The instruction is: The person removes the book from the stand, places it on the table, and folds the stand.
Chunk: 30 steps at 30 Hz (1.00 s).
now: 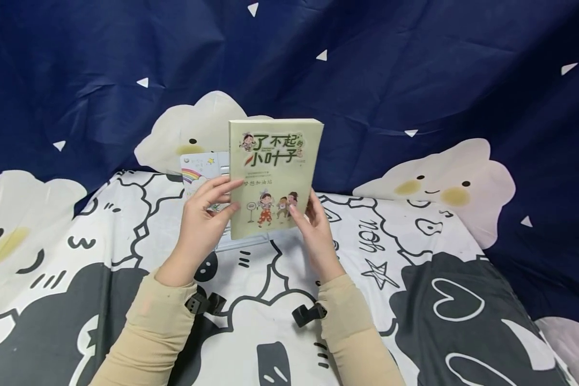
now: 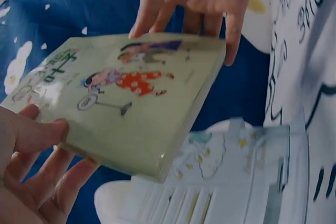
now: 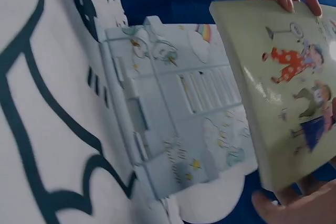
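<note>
A pale green paperback book (image 1: 270,177) with cartoon children on its cover is held upright between both hands, front cover toward the head camera. My left hand (image 1: 205,217) grips its left edge, thumb on the cover and fingers partly behind. On the opposite side my right hand (image 1: 316,230) holds the lower right edge, thumb on the cover; the other fingers go behind it. Behind the book stands a light blue book stand (image 3: 173,93) with unicorn and rainbow pictures and a slotted panel. In the head view the book hides much of this stand.
A white cloth (image 1: 280,273) with black cartoon drawings covers the surface under the stand. Dark blue fabric (image 1: 366,80) with white triangles and smiling clouds hangs behind. Black wrist cameras (image 1: 205,303) are strapped over the beige sleeves (image 1: 154,321).
</note>
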Tool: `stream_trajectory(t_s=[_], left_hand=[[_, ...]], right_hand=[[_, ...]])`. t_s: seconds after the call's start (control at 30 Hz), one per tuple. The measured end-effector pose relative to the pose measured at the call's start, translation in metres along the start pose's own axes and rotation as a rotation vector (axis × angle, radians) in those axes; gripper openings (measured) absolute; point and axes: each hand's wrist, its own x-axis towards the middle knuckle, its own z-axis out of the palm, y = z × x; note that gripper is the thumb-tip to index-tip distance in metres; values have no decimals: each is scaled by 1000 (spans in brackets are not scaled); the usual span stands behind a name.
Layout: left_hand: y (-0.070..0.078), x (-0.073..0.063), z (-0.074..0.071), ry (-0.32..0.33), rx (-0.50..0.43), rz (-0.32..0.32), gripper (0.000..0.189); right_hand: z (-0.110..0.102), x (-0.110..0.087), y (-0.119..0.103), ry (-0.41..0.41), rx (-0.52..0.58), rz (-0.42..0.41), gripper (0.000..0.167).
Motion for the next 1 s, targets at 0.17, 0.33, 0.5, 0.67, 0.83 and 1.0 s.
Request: stream_trajectory(t_s=[0.17,0.33,0.5,0.67,0.83,1.0], left_hand=[[7,-3,2,-85,-123,-78,43],[9,-3,3,-125,-233,-127,46],[7,-3,4,-132,-245,-147,47],[6,-3,5,-136,-259,-174,49],[7,-3,6,-140,-280,-201,49],[9,-3,8,-149,-285,-227,46]], right_hand=[[-8,-3,-13,27,32,-20,65],[-13,-6,-24,57,107,-60,65],[-16,-10,-31,58,124,-129,64],[-19,-12,-38,49,84,-178,54],[-21,-15,-44,43,38,-179,42],[-25,-19,-49,22,-12,-154,36]])
